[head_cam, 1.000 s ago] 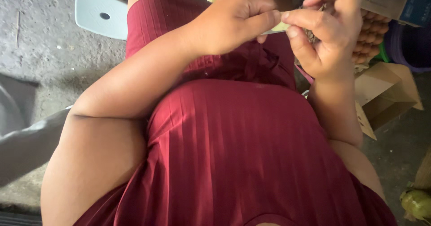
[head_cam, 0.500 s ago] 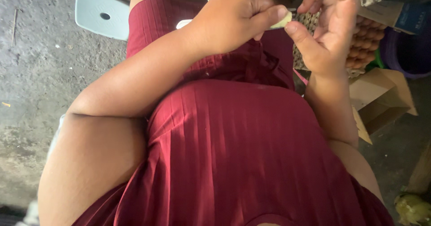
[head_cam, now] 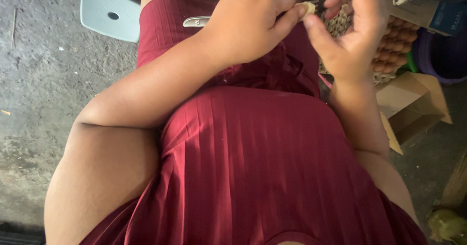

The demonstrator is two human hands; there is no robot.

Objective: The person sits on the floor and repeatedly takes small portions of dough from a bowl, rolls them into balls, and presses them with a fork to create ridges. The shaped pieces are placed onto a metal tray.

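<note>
- The left hand (head_cam: 248,26) pinches a small pale clove (head_cam: 307,7) between thumb and fingers.
- The right hand (head_cam: 352,28) is loosely curled and holds nothing, its thumb tip just beside the clove.
- A metal handle (head_cam: 196,21) pokes out left of the left hand, over the red dress (head_cam: 253,167).
- An egg tray (head_cam: 391,48) lies beyond the right fingers.
- A cardboard box (head_cam: 413,106) sits beside it.
- A pale stool (head_cam: 109,14) stands far left on the floor (head_cam: 39,79).

Left forearm crosses the lap diagonally, elbow bent sharply, upper arm close to the torso. Left hand (head_cam: 248,23) curled, back toward the camera, thumb and forefinger pinched on a small pale piece (head_cam: 307,9). Right hand (head_cam: 352,33) just right of that piece, palm inward, fingers loosely curled, thumb reaching toward it. Right forearm runs straight down.
</note>
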